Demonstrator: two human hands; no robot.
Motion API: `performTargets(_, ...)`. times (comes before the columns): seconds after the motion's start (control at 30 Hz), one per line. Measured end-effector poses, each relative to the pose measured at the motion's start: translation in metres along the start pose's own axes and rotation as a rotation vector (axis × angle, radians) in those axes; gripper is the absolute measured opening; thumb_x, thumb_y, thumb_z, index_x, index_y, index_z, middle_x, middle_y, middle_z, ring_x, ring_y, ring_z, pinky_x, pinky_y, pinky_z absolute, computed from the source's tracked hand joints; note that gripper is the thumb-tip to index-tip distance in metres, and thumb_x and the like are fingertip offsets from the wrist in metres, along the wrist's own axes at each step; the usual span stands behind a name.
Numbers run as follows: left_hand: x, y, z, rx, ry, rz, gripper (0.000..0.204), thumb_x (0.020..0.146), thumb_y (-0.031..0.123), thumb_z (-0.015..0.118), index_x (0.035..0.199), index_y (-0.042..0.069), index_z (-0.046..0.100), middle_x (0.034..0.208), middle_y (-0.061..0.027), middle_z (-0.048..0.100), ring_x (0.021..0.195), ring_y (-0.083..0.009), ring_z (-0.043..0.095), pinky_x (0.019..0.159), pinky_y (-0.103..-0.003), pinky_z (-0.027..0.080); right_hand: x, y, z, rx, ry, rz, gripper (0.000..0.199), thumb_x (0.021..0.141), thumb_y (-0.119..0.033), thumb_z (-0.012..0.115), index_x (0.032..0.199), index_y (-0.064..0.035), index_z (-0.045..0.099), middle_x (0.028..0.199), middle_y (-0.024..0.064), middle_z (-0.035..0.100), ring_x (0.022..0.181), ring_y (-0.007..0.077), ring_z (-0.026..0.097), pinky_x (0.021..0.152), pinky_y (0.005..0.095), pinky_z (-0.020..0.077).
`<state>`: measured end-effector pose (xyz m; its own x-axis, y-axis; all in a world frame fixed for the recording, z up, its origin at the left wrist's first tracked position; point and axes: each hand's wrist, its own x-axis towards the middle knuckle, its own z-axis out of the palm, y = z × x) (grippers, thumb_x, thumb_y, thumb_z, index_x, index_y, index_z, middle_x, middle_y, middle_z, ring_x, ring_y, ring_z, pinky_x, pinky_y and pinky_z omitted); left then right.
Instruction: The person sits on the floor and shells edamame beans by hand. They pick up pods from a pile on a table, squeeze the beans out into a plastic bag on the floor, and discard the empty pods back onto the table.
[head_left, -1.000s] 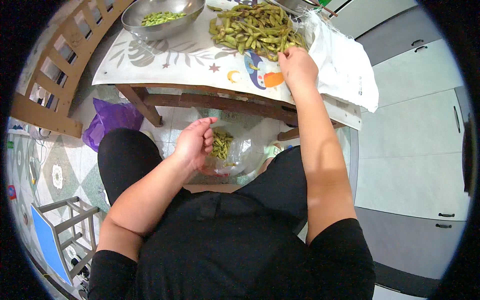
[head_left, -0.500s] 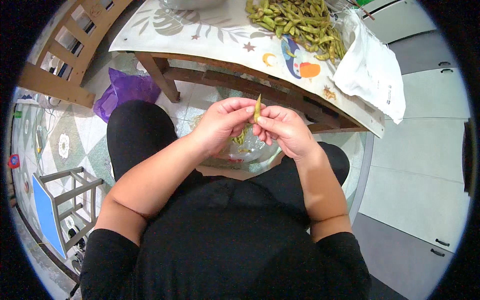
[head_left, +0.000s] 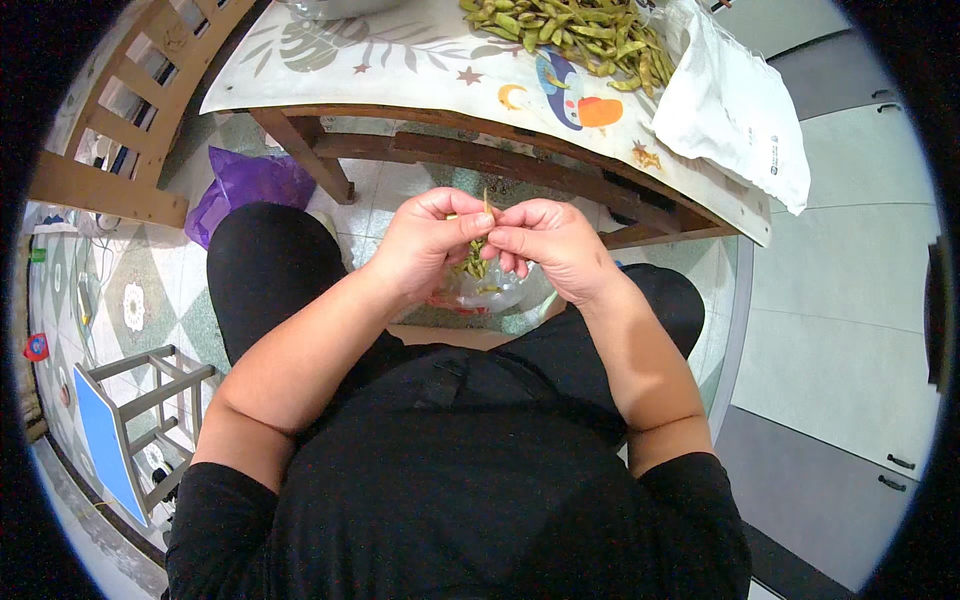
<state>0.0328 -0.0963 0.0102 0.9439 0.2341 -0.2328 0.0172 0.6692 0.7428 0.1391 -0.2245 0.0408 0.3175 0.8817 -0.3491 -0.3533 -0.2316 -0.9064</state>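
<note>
My left hand [head_left: 432,238] and my right hand [head_left: 555,248] meet in front of me, above my lap. Both thumbs and forefingers pinch one small yellow-green soybean pod [head_left: 487,200], whose thin tip points up between them. Most of the pod is hidden by the fingers. Below the hands is a clear plastic container or bag [head_left: 500,292] with green pods [head_left: 474,265] in it, partly covered by my hands. On the table [head_left: 390,85] ahead lies a heap of soybean pods [head_left: 570,35], next to a white plastic bag [head_left: 735,115].
A purple plastic bag [head_left: 235,190] lies on the tiled floor by my left knee. To the left are a blue-topped stool [head_left: 108,440] on its side and a wooden slatted frame [head_left: 110,130]. Pale cabinets [head_left: 830,270] stand on the right. A clear bowl [head_left: 345,8] sits at the table's far edge.
The pod has turned and slipped lower between my fingers, so less of it shows. My hands are closer together. The whole view has shifted slightly.
</note>
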Motion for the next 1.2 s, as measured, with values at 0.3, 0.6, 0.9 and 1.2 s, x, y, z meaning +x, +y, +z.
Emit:
performTargets(0.3, -0.002, 0.001, 0.001, 0.016, 0.057, 0.046, 0.01, 0.076, 0.015, 0.059, 0.073, 0.008, 0.054, 0.064, 0.0004, 0.053, 0.049, -0.0055, 0.039, 0.043, -0.019, 0.027, 0.004, 0.009, 0.01, 0.101, 0.022, -0.002, 0.011, 0.08, -0.013, 0.054, 0.078, -0.003, 0.056, 0.069, 0.0045, 0.059, 0.054, 0.0061, 0.051, 0.047, 0.0166, 0.0388)
performTargets(0.6, 0.005, -0.005, -0.009, -0.343, 0.021, -0.18, 0.009, 0.08, 0.018, 0.052, 0.077, 0.011, 0.048, 0.06, 0.0011, 0.045, 0.049, -0.0081, 0.039, 0.043, -0.02, 0.027, 0.011, 0.016, 0.01, 0.066, 0.077, -0.054, 0.009, 0.082, -0.013, 0.051, 0.08, -0.0049, 0.055, 0.069, 0.0021, 0.057, 0.055, 0.0049, 0.049, 0.049, 0.0159, 0.0373)
performTargets(0.9, 0.009, -0.009, -0.011, -0.429, -0.002, -0.33, 0.01, 0.083, 0.019, 0.046, 0.084, 0.01, 0.046, 0.071, 0.0004, 0.047, 0.059, -0.0101, 0.044, 0.051, -0.022, 0.037, 0.019, 0.035, 0.015, -0.239, 0.304, -0.265, 0.006, 0.078, -0.004, 0.055, 0.075, 0.0006, 0.053, 0.068, 0.0061, 0.058, 0.06, 0.0112, 0.056, 0.055, 0.0225, 0.0459)
performTargets(1.2, 0.005, -0.012, -0.002, -0.216, -0.06, -0.081, 0.01, 0.085, 0.015, 0.042, 0.092, 0.009, 0.043, 0.079, -0.0018, 0.048, 0.068, -0.0117, 0.046, 0.06, -0.024, 0.039, 0.014, 0.022, 0.012, -0.04, 0.249, -0.233, 0.005, 0.08, -0.004, 0.052, 0.079, 0.0011, 0.053, 0.069, 0.0066, 0.057, 0.057, 0.0122, 0.055, 0.053, 0.0234, 0.0461)
